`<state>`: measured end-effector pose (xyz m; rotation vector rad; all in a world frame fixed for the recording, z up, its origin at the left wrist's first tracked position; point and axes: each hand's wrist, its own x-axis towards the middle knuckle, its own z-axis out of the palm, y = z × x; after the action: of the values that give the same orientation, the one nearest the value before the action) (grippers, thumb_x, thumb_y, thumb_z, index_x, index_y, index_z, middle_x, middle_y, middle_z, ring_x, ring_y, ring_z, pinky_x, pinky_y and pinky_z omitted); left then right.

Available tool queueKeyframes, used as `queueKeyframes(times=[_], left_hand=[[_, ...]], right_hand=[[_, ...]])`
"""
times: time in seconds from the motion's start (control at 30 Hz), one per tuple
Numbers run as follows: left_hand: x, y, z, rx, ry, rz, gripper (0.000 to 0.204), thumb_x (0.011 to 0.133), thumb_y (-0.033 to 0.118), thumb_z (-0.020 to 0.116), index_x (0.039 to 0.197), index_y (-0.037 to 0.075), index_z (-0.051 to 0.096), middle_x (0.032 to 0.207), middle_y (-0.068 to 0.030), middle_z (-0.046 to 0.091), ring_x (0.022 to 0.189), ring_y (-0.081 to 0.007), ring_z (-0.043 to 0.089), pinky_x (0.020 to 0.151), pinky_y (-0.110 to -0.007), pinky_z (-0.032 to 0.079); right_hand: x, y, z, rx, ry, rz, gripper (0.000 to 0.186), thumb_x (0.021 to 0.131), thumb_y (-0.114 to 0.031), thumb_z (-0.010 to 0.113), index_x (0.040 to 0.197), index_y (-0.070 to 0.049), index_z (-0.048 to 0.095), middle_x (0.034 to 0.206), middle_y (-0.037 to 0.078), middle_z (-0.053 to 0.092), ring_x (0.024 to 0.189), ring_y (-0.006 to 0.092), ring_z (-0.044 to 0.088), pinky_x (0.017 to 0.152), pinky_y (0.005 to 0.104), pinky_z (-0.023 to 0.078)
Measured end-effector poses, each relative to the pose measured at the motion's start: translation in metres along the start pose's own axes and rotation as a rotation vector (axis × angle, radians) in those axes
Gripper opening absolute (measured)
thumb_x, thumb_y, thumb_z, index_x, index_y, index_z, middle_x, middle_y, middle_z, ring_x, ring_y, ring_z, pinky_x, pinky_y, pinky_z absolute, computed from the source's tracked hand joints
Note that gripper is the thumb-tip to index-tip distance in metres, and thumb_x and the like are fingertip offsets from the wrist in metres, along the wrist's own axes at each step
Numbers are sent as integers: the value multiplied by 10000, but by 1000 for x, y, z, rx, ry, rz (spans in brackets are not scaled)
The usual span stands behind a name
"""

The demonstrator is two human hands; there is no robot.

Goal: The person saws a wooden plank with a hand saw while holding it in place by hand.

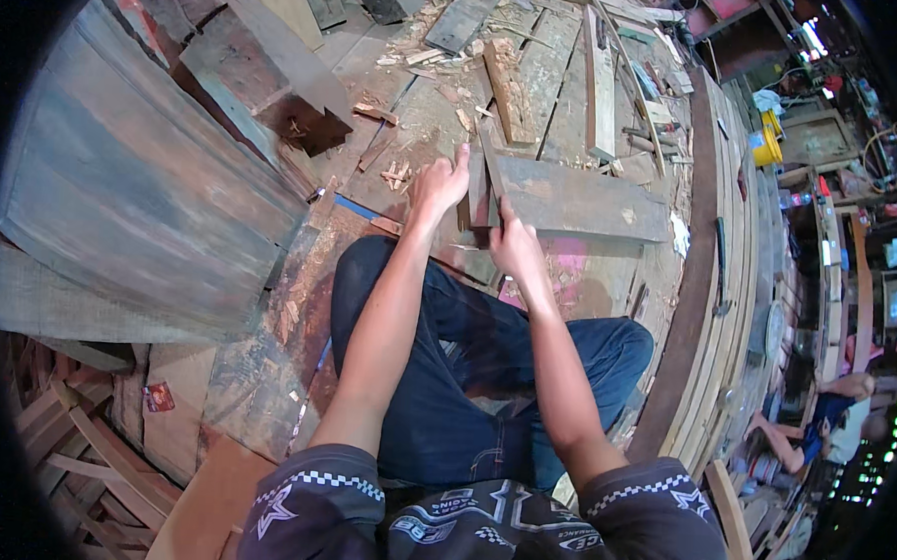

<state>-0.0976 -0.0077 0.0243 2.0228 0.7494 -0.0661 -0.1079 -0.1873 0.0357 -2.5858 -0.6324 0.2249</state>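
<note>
My right hand [518, 248] is closed around the lower end of a long, narrow, flat-bladed tool [491, 164], which points away from me. Its exact kind is hard to tell. My left hand [440, 187] is closed with the thumb up, just left of the blade; what its fingers hold is hidden. Between the hands, a narrow brown piece of wood [477, 193] stands close to the blade. A thick grey-brown plank [587, 198] lies crosswise behind my right hand, its left end beside the tool. I sit with both forearms above my bent legs.
A big curved wooden panel [142, 187] fills the left, with a heavy timber block [262, 87] beyond it. Wood chips [398, 175] litter the boards. A rough wood piece [510, 91] lies ahead. Long planks [712, 322] run along the right, bearing a hammer [721, 272]. Another person [825, 422] sits far right.
</note>
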Motion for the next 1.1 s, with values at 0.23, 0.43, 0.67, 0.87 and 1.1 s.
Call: queueKeyframes(times=[0.23, 0.43, 0.67, 0.87, 1.1], left_hand=[[-7, 14, 2, -11, 29, 37, 746, 955, 602, 300, 1000, -31, 692, 1050, -333, 632, 1076, -465, 593, 949, -506, 452], [3, 4, 11, 49, 21, 28, 756, 945, 612, 315, 999, -42, 690, 1051, -334, 632, 1063, -470, 598, 942, -509, 454], [0, 2, 4, 82, 5, 37, 724, 951, 585, 328, 988, -41, 689, 1014, -337, 638, 1036, -474, 607, 928, -511, 459], [2, 7, 18, 46, 18, 79, 734, 947, 594, 342, 973, -52, 689, 1002, -340, 637, 1033, -471, 610, 909, -514, 470], [3, -4, 16, 88, 55, 65, 752, 944, 601, 341, 954, -63, 693, 986, -360, 627, 1021, -474, 614, 904, -523, 471]], right_hand=[[6, -8, -14, -9, -81, 124, 514, 834, -50, 507, 1338, 38, 455, 1019, 327, 627, 967, 473, 614, 857, 516, 501], [58, 11, -12, 13, -118, 39, 539, 838, -109, 516, 1364, -18, 437, 971, 342, 625, 986, 477, 606, 876, 520, 490], [-14, 1, -24, 76, -107, 165, 478, 839, -75, 529, 1312, -18, 500, 1072, 315, 620, 1057, 458, 586, 912, 491, 480], [61, 20, -7, 89, -21, 65, 336, 865, -105, 504, 1190, -45, 565, 1002, 268, 655, 985, 455, 613, 867, 501, 497], [-3, 11, -17, 40, 4, 18, 403, 855, -93, 519, 1252, -23, 509, 877, 338, 628, 866, 497, 624, 768, 552, 514]])
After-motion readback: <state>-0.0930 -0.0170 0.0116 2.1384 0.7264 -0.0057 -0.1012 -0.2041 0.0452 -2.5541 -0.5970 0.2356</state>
